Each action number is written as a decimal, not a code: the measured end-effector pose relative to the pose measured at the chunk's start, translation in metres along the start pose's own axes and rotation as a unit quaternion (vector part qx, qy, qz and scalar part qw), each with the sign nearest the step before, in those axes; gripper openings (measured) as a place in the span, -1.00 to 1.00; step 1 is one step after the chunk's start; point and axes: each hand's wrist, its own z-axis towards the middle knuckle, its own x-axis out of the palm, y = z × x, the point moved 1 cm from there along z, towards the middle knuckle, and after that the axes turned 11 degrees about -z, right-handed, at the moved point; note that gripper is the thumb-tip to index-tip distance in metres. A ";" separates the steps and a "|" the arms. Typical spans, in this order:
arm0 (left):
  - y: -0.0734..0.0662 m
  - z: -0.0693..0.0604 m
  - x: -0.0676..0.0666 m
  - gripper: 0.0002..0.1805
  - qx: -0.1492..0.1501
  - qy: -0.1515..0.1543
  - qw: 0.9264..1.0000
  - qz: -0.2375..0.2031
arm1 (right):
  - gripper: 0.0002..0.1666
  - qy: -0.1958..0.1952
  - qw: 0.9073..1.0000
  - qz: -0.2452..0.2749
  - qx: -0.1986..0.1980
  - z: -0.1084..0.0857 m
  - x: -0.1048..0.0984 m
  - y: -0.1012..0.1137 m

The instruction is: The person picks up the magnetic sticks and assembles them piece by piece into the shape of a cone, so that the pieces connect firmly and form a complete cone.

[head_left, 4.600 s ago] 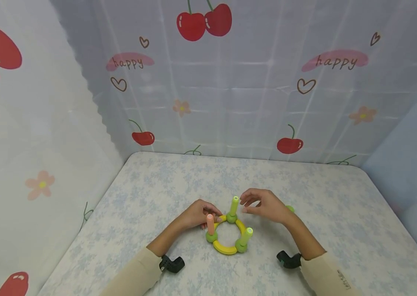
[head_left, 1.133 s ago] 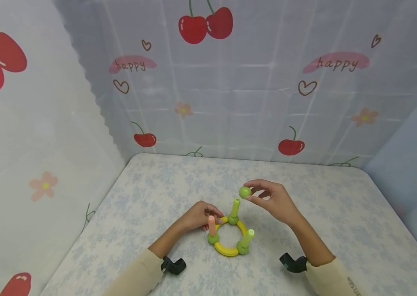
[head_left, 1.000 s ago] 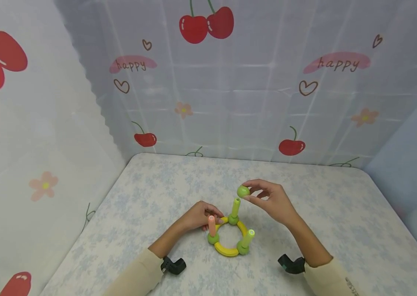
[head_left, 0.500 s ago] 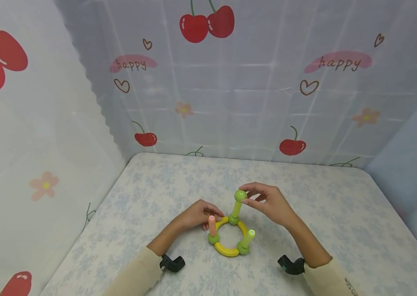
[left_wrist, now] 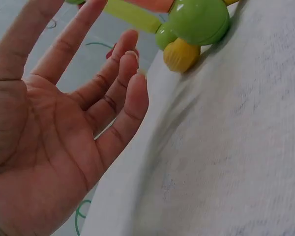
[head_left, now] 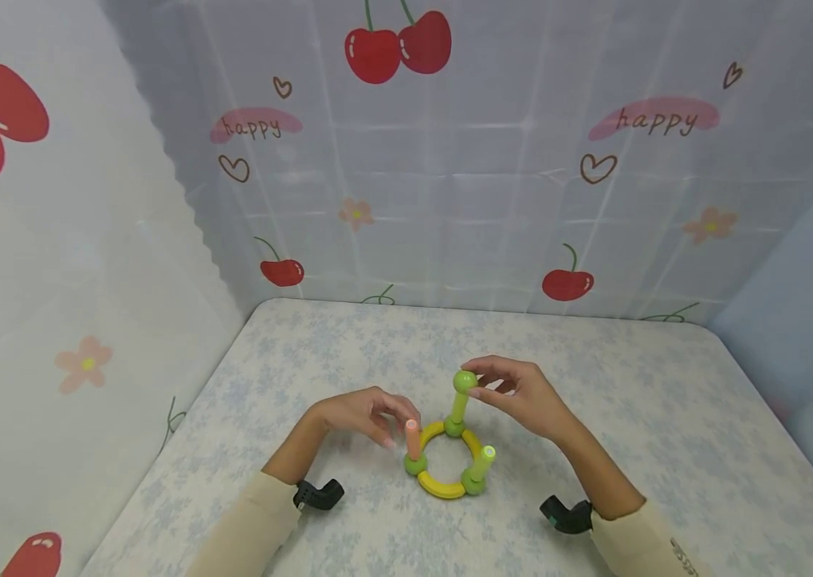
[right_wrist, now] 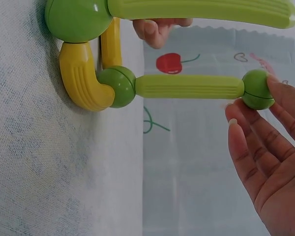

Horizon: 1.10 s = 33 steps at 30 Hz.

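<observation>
A ring of curved yellow rods (head_left: 442, 488) joined by green balls (head_left: 473, 482) lies on the table. Upright on it stand an orange rod (head_left: 412, 440) at the left, a green rod (head_left: 482, 462) at the front right and another green rod (right_wrist: 189, 86) at the back. That back rod carries a green ball (right_wrist: 258, 89) on its top end, which my right hand (head_left: 521, 394) pinches between thumb and fingers. My left hand (head_left: 368, 413) hovers just left of the orange rod, fingers loosely bent; its palm (left_wrist: 44, 132) holds nothing in the left wrist view.
A pale flowered cloth covers the table (head_left: 319, 344). Behind it hangs a curtain (head_left: 435, 176) printed with cherries, and another curtain side (head_left: 89, 264) borders the left. Each wrist wears a black camera (head_left: 319, 494).
My right hand has brought the green ball from the right onto the back green rod's top. Within the last half second my left hand has let go of the ring and drawn back left.
</observation>
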 end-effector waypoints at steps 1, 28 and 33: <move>0.000 0.003 0.002 -0.59 0.006 0.002 1.000 -0.002 | -0.61 0.000 1.000 0.001 0.001 0.000 0.000 0.000; 0.006 0.028 0.028 -0.67 0.023 -0.087 0.995 0.041 | -0.65 0.060 0.997 0.013 -0.050 -0.003 0.010 0.015; 0.009 0.028 0.028 -0.67 0.019 -0.089 0.995 0.029 | -0.63 0.068 0.996 0.015 -0.062 -0.004 0.012 0.016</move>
